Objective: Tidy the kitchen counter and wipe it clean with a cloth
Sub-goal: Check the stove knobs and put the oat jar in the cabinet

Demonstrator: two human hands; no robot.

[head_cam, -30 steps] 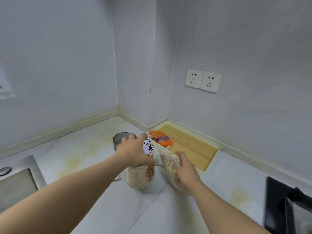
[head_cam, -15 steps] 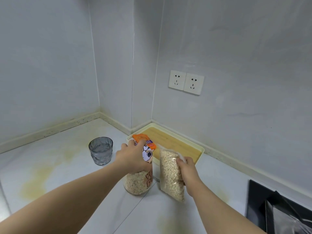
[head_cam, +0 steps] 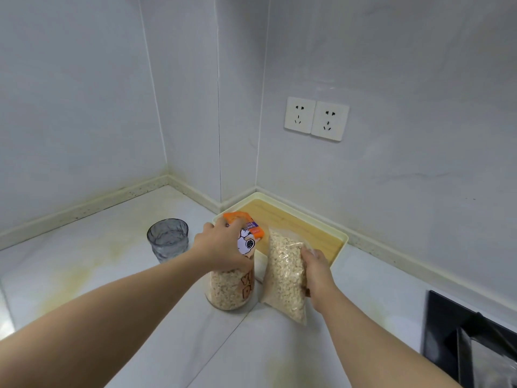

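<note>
A clear jar of oats [head_cam: 230, 289] with a cartoon print stands on the white counter [head_cam: 112, 275]. My left hand [head_cam: 223, 247] grips its upper part from above. Just to its right my right hand [head_cam: 316, 271] holds a clear plastic bag of oats [head_cam: 285, 275] upright, its lower end on the counter. An orange packet [head_cam: 247, 224] lies at the near corner of a cream tray with a wooden floor [head_cam: 302, 225], right behind my left hand.
A grey ribbed glass [head_cam: 167, 238] stands left of the jar. Yellowish stains mark the counter at the left and front. A black hob [head_cam: 470, 345] sits at the lower right. Two wall sockets [head_cam: 316, 119] are above the tray.
The view swung left and back, so the sink left the frame. The bag in my right hand went from lying low and tilted to standing upright beside the jar.
</note>
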